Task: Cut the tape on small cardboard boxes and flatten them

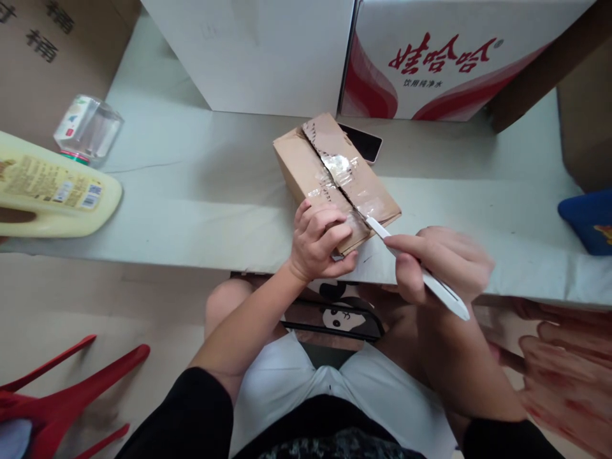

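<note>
A small brown cardboard box [296, 162] lies slantwise near the front edge of the table, with clear tape [342, 169] across the seam on its top. My left hand [320, 239] grips the near left end of this box, fingers curled over the top and thumb at the near side. In my right hand [440, 261] is a white utility knife [447, 294], held between thumb and fingers. The knife's front end touches the box's seam at its near right end. Part of the right hand is blurred.
A dark-screened phone [366, 145] lies behind the box. Large white cartons [430, 57] stand at the back. To the left are a clear bottle [98, 131] and a pale yellow jug [57, 191]; a blue object [588, 220] is at the right. A red stool [71, 395] stands lower left.
</note>
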The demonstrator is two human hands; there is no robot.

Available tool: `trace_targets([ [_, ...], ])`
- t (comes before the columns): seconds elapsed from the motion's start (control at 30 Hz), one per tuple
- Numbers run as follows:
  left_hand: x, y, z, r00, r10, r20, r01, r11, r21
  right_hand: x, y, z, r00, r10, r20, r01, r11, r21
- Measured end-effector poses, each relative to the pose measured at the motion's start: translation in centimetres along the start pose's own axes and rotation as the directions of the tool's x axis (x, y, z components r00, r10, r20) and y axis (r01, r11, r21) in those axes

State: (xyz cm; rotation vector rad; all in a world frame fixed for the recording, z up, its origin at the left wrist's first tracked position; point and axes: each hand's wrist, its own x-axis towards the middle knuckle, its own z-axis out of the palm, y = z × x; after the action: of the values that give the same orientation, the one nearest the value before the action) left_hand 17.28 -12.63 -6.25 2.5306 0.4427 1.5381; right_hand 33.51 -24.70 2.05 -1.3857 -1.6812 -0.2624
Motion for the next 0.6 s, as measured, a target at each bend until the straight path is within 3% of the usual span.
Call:
trace_targets([
  [0.13, 0.6, 0.2, 0.1, 0.999, 0.04, -0.033, -0.036, 0.995, 0.091, -0.2, -0.5, 0.5, 0.993, -0.08, -0.086, 0.076, 0.996, -0.051],
  [0.33, 0.4, 0.2, 0.1, 0.999, 0.022, -0.03, -0.021, 0.998, 0.055, -0.7, -1.1, 1.5, 0.987, 0.083, -0.137, -0.09, 0.995, -0.046],
  [0.5, 0.3, 0.2, 0.0, 1.0, 0.012, 0.002, -0.012, 0.997, 0.076, -0.9, -1.3, 1.2, 0.974, 0.168, -0.152, -0.175, 0.984, -0.031],
  [0.6, 0.5, 0.4, 0.1, 0.999, 0.019, -0.038, -0.017, 0.998, 0.058, -1.0, -1.2, 1.3, 0.965, 0.205, -0.161, -0.212, 0.977, -0.024],
])
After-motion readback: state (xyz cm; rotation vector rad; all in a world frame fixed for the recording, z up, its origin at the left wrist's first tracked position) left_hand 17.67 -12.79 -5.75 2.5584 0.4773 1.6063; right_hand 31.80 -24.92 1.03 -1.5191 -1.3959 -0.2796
